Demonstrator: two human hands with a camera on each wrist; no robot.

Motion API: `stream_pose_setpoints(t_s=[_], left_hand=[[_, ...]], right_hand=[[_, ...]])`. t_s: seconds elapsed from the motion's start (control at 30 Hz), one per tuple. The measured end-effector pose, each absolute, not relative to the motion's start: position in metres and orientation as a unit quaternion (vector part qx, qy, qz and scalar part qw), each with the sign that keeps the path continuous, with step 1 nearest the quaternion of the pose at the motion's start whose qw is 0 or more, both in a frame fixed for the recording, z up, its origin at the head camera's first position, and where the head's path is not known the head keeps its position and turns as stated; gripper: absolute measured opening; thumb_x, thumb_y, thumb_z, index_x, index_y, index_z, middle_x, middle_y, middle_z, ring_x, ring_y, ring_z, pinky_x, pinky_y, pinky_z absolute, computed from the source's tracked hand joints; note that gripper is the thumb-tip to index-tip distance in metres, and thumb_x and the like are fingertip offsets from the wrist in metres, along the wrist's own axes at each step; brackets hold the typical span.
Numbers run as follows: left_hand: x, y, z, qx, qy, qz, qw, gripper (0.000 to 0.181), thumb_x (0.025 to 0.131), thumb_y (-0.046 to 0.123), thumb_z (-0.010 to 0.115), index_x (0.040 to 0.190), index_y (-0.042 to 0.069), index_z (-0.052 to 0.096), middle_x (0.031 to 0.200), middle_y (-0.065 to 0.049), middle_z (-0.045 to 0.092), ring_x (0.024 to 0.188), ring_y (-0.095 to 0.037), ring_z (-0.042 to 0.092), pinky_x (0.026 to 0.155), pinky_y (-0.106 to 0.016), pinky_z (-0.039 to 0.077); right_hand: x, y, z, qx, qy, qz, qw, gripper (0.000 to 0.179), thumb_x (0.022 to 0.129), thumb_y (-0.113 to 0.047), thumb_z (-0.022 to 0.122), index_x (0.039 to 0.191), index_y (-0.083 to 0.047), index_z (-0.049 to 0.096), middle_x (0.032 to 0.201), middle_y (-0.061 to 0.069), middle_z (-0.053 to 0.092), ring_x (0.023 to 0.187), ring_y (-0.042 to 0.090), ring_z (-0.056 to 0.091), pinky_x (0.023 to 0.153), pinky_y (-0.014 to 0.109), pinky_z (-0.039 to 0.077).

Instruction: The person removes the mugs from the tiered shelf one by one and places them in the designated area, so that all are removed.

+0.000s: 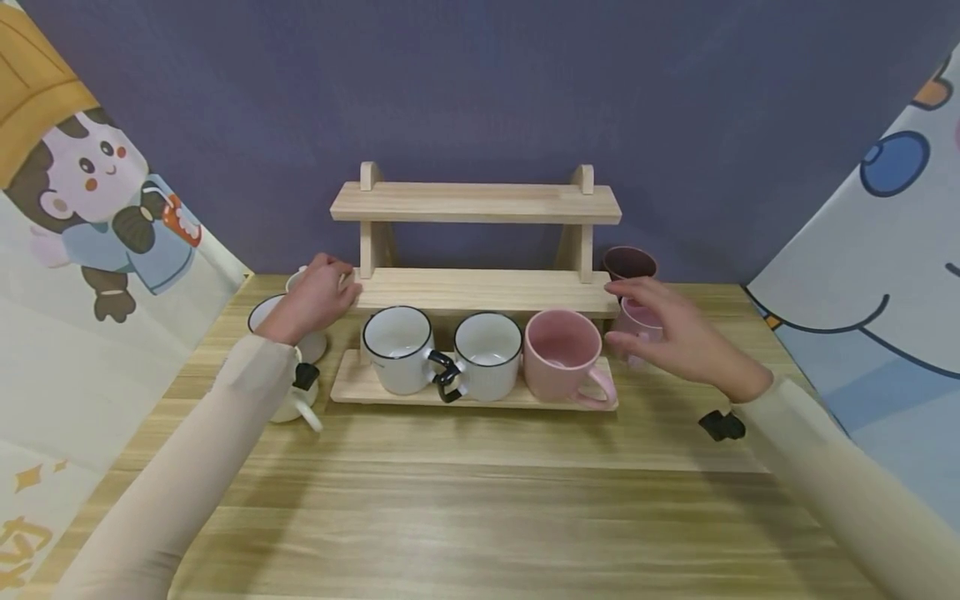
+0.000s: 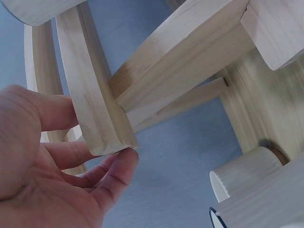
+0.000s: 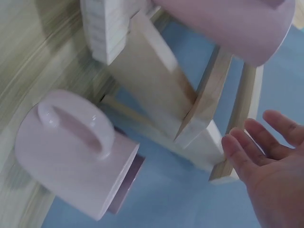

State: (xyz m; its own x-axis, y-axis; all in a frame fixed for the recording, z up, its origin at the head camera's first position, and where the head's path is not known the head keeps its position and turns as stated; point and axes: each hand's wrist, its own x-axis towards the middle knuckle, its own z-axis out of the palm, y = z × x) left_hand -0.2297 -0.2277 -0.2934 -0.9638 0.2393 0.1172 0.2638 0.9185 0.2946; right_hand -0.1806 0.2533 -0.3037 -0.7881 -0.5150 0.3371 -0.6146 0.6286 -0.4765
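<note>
A three-tier wooden rack point(image 1: 472, 202) stands before the dark backdrop. My left hand point(image 1: 318, 296) holds the left end of its middle shelf point(image 1: 480, 289); in the left wrist view the thumb and fingers point(image 2: 124, 166) pinch that shelf end point(image 2: 105, 135). Beside the rack's right end, my right hand point(image 1: 675, 337) has its fingers spread and holds nothing. On the lowest shelf point(image 1: 347, 387) sit two white mugs with dark rims, the left one point(image 1: 401, 350) and the middle one point(image 1: 487, 357), then a pink mug point(image 1: 557, 358) at the right.
Left of the rack, partly behind my left arm, stand several white mugs, one with its handle point(image 1: 307, 414) showing. Right of it are a pink mug point(image 3: 78, 156) and, behind that, a dark brownish mug point(image 1: 630, 262). Wooden tabletop point(image 1: 480, 508) extends in front.
</note>
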Motion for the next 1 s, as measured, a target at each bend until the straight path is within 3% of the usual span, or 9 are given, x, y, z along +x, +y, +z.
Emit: stream_pose_setpoints(t_s=[0.27, 0.77, 1.0], left_hand=[[-0.230, -0.228, -0.293, -0.128, -0.979, -0.156, 0.033, 0.041, 0.096, 0.015, 0.050, 0.122, -0.017, 0.050, 0.122, -0.034, 0.046, 0.117, -0.044, 0.038, 0.097, -0.053, 0.034], [-0.228, -0.227, -0.291, -0.120, -0.979, -0.162, 0.025, 0.042, 0.097, 0.015, 0.049, 0.125, -0.017, 0.048, 0.125, -0.034, 0.042, 0.118, -0.045, 0.038, 0.097, -0.054, 0.034], [-0.228, -0.227, -0.291, -0.122, -0.980, -0.158, 0.025, 0.042, 0.097, 0.014, 0.049, 0.124, -0.017, 0.049, 0.124, -0.035, 0.043, 0.117, -0.045, 0.038, 0.097, -0.054, 0.034]], right_hand=[[-0.174, 0.239, -0.302, 0.355, -0.890, 0.271, 0.091, 0.071, 0.076, -0.032, 0.080, 0.135, -0.009, 0.050, 0.139, 0.007, 0.045, 0.133, 0.034, 0.031, 0.101, 0.061, 0.025], [-0.173, 0.223, -0.305, 0.420, -0.860, 0.281, 0.076, 0.081, 0.071, -0.038, 0.083, 0.136, -0.007, 0.048, 0.135, 0.000, 0.047, 0.126, 0.019, 0.039, 0.100, 0.040, 0.035], [-0.173, 0.217, -0.307, 0.427, -0.855, 0.285, 0.073, 0.083, 0.069, -0.043, 0.083, 0.135, -0.008, 0.048, 0.134, 0.001, 0.047, 0.125, 0.016, 0.040, 0.097, 0.040, 0.039]])
